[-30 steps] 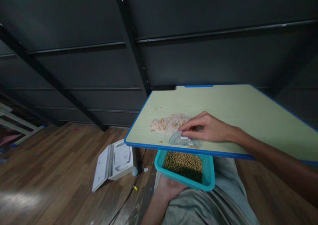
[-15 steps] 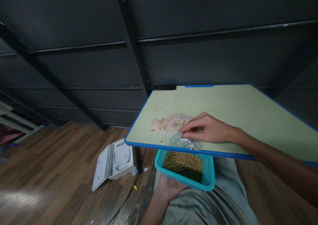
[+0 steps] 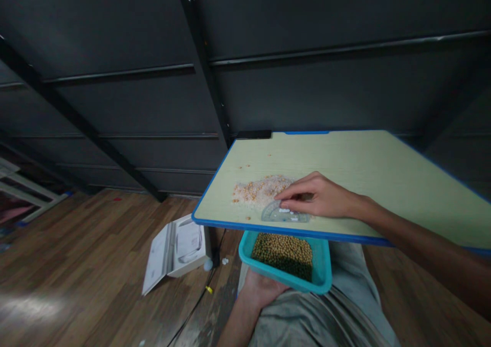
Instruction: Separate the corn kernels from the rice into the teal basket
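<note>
My right hand (image 3: 316, 196) is closed on a clear plastic protractor (image 3: 274, 213), which lies against the tabletop near its front edge. Just beyond the protractor spreads a pile of white grains mixed with yellow beans (image 3: 257, 191). Below the table edge, a turquoise plastic basket (image 3: 324, 270) holds many yellow and green beans (image 3: 286, 252). My left hand (image 3: 263, 288) grips this basket from beneath at its left front; most of the fingers are hidden under it.
The pale tabletop (image 3: 364, 168) has a blue rim and a black strip (image 3: 253, 134) at its back edge. A few stray beans lie beyond the pile. On the wooden floor are an opened white box (image 3: 187, 242) and a black cable (image 3: 195, 306). A dark panelled wall stands behind.
The protractor has moved slightly away from the table's front edge with my right hand. The few beans that were at the edge beside it no longer show there. The basket has stayed in place.
</note>
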Demonstrator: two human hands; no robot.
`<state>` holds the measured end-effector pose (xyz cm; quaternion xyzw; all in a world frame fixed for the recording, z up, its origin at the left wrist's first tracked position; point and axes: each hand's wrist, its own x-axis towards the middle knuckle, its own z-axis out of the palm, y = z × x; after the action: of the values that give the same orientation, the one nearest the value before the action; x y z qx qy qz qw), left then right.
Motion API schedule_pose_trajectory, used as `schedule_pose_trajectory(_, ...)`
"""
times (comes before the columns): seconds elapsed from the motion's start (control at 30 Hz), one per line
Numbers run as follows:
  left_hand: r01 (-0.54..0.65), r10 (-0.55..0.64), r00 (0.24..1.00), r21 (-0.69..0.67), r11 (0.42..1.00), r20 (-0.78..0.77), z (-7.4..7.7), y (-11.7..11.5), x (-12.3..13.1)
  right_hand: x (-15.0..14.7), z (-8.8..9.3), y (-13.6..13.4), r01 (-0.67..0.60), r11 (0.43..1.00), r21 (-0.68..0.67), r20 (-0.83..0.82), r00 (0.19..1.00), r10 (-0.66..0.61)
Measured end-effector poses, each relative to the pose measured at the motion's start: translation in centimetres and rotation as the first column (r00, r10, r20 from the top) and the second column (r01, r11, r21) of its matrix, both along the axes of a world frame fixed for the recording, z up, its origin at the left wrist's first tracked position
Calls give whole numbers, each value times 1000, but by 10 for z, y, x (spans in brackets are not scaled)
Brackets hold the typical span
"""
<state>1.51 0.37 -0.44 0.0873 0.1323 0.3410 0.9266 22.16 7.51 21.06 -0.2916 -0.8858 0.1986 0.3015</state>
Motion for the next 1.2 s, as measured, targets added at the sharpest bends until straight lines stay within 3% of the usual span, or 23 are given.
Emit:
schedule_pose_trajectory(0.27,3,-3,999,-3,1000,-31,-5,-2,-2,1,0,4,94,983,160,25,995,-99)
schedule_pose_trajectory(0.97,39,-40,999,46,998,14,2,-2,-2,3,3,3,144,964,222,30,988,-154)
schedule_pose_trajectory(1.2,36,-37,999,46,998,11,-3,-2,-3,4,5,4,168,959,229,22,984,-177)
